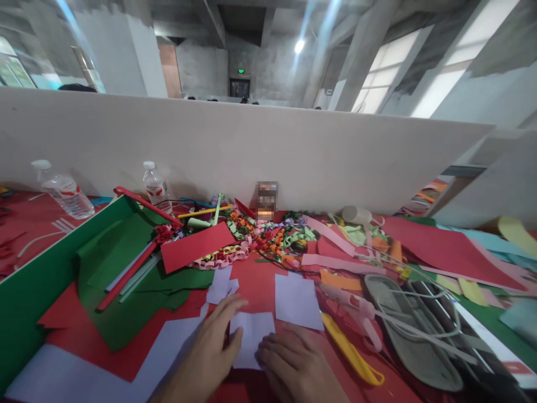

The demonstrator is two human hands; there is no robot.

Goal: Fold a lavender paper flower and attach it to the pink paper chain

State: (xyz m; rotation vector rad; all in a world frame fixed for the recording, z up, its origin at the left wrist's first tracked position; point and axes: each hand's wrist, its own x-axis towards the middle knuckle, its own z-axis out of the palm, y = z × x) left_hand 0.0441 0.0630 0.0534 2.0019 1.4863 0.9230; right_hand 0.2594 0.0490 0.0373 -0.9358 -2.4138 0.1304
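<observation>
A small lavender sheet of paper [247, 341] with a faint crease near its top lies on the red tabletop between my hands. My left hand [218, 338] rests along its left edge, fingers stretched forward and thumb apart, open. From the right, my right hand [293, 358] lies over the sheet's right side; its fingers are slightly bent, side by side, resting on the paper rather than wrapped round it. A square lavender piece [297, 302] lies just beyond my right hand. Smaller lavender scraps [222, 285] are ahead of my left hand.
A yellow utility knife [352, 350], a pink glue gun [350, 305] and a grey tray [411, 330] with cables are at right. Paper chains [268, 238] pile up behind. Green sheets [113, 285] and a red stick [126, 277] lie left; water bottles [155, 184] stand by a white partition [210, 145].
</observation>
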